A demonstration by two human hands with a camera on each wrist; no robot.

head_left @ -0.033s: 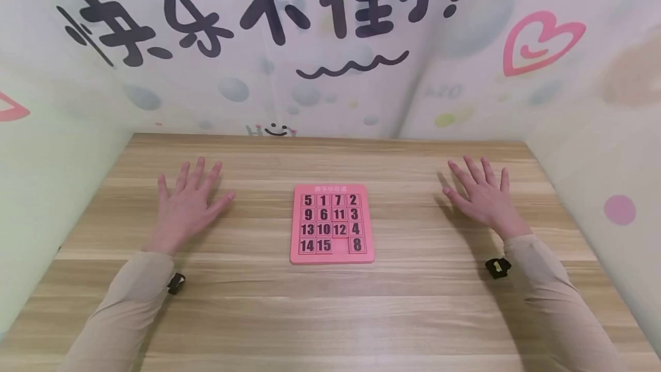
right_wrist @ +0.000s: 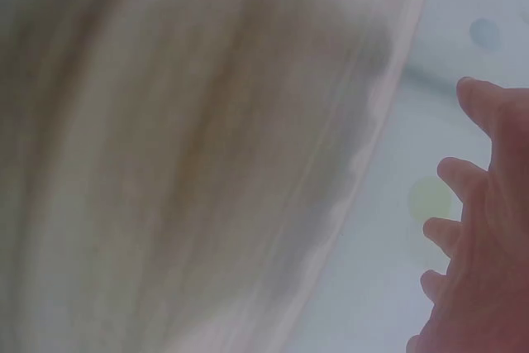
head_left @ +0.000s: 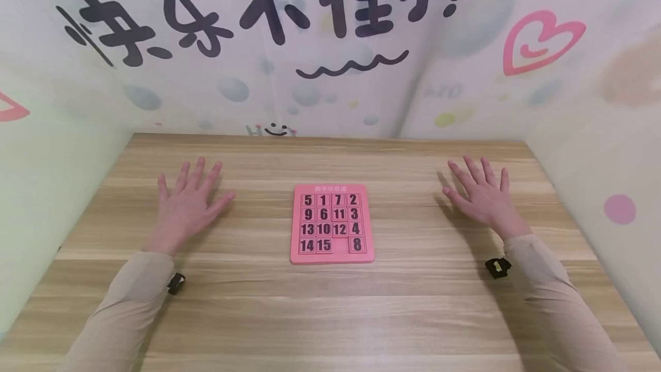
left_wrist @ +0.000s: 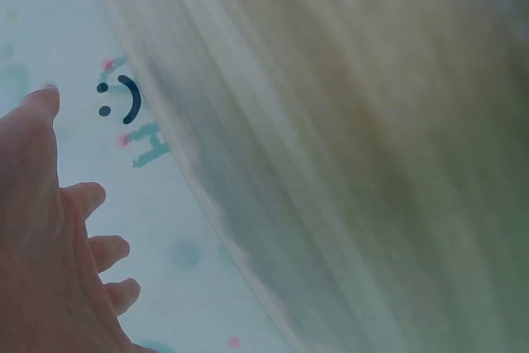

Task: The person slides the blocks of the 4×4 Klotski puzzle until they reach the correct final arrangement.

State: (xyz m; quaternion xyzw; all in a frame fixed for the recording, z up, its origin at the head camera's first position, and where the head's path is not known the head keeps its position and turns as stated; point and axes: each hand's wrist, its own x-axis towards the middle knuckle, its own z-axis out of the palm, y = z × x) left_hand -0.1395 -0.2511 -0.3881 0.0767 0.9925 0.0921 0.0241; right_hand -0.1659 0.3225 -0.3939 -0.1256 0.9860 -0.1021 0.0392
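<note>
A pink sliding number puzzle lies flat in the middle of the wooden table. Its numbered tiles are out of order, and the free slot is in the bottom row, between 15 and 8. My left hand rests palm down on the table to the puzzle's left, fingers spread and straight. My right hand lies the same way to its right. Neither touches the puzzle or holds anything. The left wrist view shows my left hand at the lower left edge, and the right wrist view shows my right hand at the right edge, both over blurred wood.
Decorated walls with large dark characters and a pink heart close in the table at the back and on both sides. Small black camera mounts sit at both beige sleeves. Bare wood lies around the puzzle.
</note>
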